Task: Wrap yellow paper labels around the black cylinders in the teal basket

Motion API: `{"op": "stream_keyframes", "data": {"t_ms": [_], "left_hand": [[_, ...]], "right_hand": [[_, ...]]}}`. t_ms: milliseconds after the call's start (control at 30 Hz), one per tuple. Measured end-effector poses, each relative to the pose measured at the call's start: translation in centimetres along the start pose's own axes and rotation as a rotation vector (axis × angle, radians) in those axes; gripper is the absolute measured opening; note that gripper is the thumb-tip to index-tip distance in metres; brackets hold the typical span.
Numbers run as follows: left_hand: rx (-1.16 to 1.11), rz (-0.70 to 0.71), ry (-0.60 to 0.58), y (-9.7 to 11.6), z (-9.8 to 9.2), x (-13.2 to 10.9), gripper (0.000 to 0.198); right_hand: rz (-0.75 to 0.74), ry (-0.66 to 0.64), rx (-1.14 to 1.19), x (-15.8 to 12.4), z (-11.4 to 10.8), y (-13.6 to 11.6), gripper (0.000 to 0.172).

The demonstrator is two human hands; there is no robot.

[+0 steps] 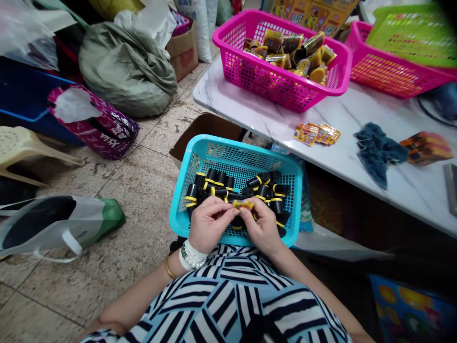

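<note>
A turquoise basket (200,157) rests on my lap, holding several small black cylinders with yellow bands (221,183). Over its near edge my left hand (209,224) and my right hand (262,226) are both closed in a pinch on one small yellow-orange wrapped piece (243,205) held between them. A white bead bracelet and a gold bangle sit on my left wrist.
A white marble table (357,119) stands ahead on the right with a pink basket (278,85) of wrapped yellow pieces, a second pink basket (389,76), a green basket (410,33), a stack of labels (317,134) and a blue cloth (378,150). Bags and a cardboard box (207,126) lie on the tiled floor.
</note>
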State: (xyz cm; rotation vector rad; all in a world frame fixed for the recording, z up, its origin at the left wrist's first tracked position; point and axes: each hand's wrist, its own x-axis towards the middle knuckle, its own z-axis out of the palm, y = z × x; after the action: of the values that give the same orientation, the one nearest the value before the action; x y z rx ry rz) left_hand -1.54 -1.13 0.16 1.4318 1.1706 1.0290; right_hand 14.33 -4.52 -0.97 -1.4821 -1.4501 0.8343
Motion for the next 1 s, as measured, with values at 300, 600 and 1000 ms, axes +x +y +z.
{"op": "stream_keyframes", "data": {"t_ms": [300, 600, 1000], "left_hand": [[-0.102, -0.141, 0.004, 0.8, -0.7, 0.1, 0.011], [-0.332, -0.415, 0.000, 0.5, -1.2, 0.4, 0.027], [-0.484, -0.601, -0.098, 0.9, -0.3, 1.0, 0.032]], "right_hand": [[-0.056, -0.017, -0.079, 0.4, 0.1, -0.5, 0.015], [-0.108, 0.079, -0.745, 3.9, -5.9, 0.6, 0.029], [-0.005, -0.134, -1.189, 5.0, -4.3, 2.3, 0.044]]}}
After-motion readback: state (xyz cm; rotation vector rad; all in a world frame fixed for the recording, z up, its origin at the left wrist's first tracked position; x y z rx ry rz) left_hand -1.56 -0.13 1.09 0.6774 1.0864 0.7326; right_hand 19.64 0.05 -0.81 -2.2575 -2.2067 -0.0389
